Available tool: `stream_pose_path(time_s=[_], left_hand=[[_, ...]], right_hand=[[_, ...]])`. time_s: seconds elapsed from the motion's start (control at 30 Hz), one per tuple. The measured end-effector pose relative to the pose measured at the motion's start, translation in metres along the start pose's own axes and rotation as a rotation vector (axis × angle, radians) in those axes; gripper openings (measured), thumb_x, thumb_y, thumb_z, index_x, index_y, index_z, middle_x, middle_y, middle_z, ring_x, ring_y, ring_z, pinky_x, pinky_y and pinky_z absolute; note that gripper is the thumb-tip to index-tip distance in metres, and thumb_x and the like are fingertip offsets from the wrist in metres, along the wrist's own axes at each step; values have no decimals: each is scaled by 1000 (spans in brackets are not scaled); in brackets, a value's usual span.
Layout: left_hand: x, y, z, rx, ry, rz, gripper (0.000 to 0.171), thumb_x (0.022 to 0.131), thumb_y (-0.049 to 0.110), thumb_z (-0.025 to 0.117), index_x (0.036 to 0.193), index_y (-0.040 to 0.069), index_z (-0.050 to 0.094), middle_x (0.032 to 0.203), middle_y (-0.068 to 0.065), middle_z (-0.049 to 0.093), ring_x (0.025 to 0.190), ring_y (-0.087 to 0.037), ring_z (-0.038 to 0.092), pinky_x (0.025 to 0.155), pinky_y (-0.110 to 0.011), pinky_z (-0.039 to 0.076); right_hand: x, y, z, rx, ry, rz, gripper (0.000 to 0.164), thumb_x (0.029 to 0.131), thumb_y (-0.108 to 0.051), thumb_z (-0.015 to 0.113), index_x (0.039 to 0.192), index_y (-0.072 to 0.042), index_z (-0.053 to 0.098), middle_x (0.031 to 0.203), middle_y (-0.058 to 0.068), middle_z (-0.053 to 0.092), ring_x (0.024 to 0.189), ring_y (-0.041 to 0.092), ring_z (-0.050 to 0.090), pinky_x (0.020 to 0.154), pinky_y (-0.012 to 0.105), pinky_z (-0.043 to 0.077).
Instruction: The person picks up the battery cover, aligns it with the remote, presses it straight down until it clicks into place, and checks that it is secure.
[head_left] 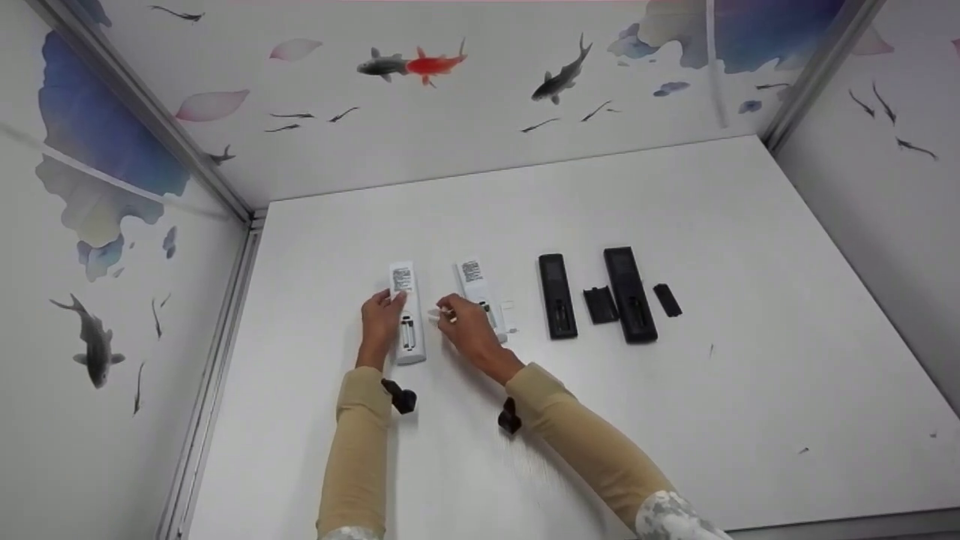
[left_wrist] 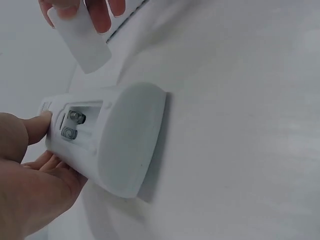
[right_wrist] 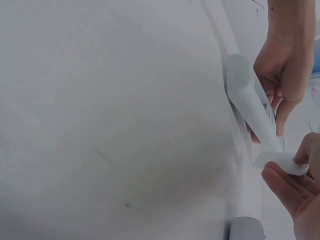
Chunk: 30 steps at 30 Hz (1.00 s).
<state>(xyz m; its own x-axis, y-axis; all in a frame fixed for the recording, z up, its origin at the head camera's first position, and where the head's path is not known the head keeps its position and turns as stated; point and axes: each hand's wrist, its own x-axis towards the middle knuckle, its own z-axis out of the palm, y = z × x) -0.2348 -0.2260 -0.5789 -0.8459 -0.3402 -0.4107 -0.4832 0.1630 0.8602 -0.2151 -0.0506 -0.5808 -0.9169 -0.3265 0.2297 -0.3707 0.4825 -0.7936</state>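
Observation:
A white remote control (head_left: 406, 349) lies back side up, with its battery compartment uncovered. In the left wrist view, metal springs (left_wrist: 69, 133) show inside it, and no battery is visible there. My left hand (head_left: 380, 322) grips the remote, the thumb over its back and the other fingers along its side. Between thumb and fingers, my right hand (head_left: 472, 330) pinches a small white battery cover (left_wrist: 82, 42), held up apart from the remote. The right wrist view also has this cover (right_wrist: 281, 162) beside the remote (right_wrist: 252, 107).
Right of it lies a second white remote (head_left: 472, 279), partly hidden by the right hand, with a pale cover (head_left: 508, 305) beside it. Farther right are two black remotes, one (head_left: 551, 281) left of the other (head_left: 624, 281), with black covers (head_left: 601, 305) (head_left: 667, 300) nearby.

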Motion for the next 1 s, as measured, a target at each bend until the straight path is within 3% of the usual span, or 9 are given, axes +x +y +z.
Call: stream_pose_path(time_s=[0.17, 0.37, 0.6, 0.77, 1.0], left_hand=[[0, 1, -1, -48, -48, -35, 56, 105, 30, 49, 154, 5, 37, 148, -17, 52, 129, -25, 55, 111, -39, 43], [2, -2, -2, -211, -100, -74, 54, 106, 27, 46, 155, 5, 35, 148, -16, 52, 127, -23, 55, 110, -38, 44], [4, -4, -4, -290, -118, -99, 54, 106, 24, 48, 155, 5, 35, 154, -15, 46, 136, -22, 50, 115, -37, 40], [5, -5, -5, -288, -106, -79, 53, 106, 24, 49, 154, 5, 37, 153, -15, 48, 135, -23, 50, 115, -38, 40], [6, -6, -4, -275, -96, -41, 53, 106, 24, 49, 153, 3, 37, 157, -16, 42, 141, -24, 44, 118, -40, 37]], right_hand=[[4, 1, 0, 12, -37, -42, 27, 98, -4, 61, 125, -3, 68, 108, 15, 71, 97, 22, 69, 83, 30, 57], [11, -2, 0, 88, -80, 35, 38, 98, -7, 62, 135, -3, 60, 103, 13, 70, 89, 17, 62, 78, 28, 50], [20, -6, 4, 233, -107, 150, 18, 95, -12, 68, 112, -9, 64, 100, 10, 72, 91, 16, 65, 76, 26, 49], [26, -7, 6, 234, -138, 141, 15, 93, -13, 70, 108, -9, 68, 102, 8, 73, 95, 16, 67, 82, 28, 53], [31, -5, 11, 172, -159, 61, 15, 91, -9, 72, 105, -6, 71, 103, 9, 72, 97, 20, 67, 87, 29, 55]])
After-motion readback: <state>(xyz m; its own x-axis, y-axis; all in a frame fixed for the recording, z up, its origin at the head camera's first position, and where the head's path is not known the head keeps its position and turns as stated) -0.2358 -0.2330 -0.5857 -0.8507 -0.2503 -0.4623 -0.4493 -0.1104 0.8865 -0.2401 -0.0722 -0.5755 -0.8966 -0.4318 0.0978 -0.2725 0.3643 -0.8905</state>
